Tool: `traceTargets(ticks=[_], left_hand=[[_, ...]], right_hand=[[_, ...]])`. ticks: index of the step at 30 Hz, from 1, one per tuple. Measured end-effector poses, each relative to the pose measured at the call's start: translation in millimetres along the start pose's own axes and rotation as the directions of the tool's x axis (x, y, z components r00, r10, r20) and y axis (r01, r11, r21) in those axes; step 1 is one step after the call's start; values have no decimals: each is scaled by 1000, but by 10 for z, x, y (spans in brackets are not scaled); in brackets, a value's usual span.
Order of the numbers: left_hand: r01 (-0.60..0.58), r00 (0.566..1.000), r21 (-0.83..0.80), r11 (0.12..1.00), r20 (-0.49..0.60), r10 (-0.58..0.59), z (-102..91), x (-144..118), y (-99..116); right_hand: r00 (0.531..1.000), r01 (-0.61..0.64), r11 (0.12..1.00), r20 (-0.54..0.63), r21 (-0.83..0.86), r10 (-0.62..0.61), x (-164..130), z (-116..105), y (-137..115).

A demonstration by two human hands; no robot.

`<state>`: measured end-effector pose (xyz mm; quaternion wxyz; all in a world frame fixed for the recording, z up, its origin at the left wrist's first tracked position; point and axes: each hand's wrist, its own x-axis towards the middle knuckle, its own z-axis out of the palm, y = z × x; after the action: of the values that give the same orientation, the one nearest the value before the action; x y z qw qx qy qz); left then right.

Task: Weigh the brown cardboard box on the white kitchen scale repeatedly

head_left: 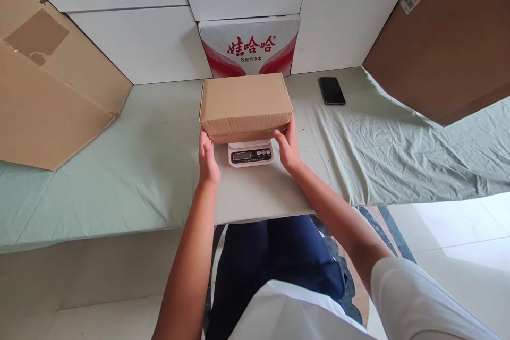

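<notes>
Frame centre: box (246, 105) rests on scale (251, 153), display left uncovered. Left hand (208, 161) and right hand (287, 147) grip its lower corners, steadying it.

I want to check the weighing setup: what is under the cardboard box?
A white kitchen scale sits under the cardboard box; only its front with display and buttons shows. Its platform is covered by the box. The left hand and right hand touch the box's lower corners.
</notes>
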<state>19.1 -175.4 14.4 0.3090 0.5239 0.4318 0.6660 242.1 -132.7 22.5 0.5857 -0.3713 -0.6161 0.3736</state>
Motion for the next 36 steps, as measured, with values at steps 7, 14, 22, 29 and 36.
traceTargets(ticks=[7,14,22,29,36], left_hand=[[-20,1000,5,1000,15,20,-7,3,-1],[-39,999,14,999,15,39,-23,-6,-33],[-28,1000,26,999,0,28,-15,-1,29],[-25,1000,2,1000,-4,25,-44,14,-14],[-1,1000,5,1000,-14,1,-41,10,-25]], right_hand=[[1000,-6,1000,-18,19,7,12,9,-18],[999,-29,999,-24,44,30,9,27,-47],[995,-43,998,-90,40,46,50,-53,41],[995,-56,997,-78,58,61,50,-95,49],[997,-25,998,-71,51,28,64,-56,-77]])
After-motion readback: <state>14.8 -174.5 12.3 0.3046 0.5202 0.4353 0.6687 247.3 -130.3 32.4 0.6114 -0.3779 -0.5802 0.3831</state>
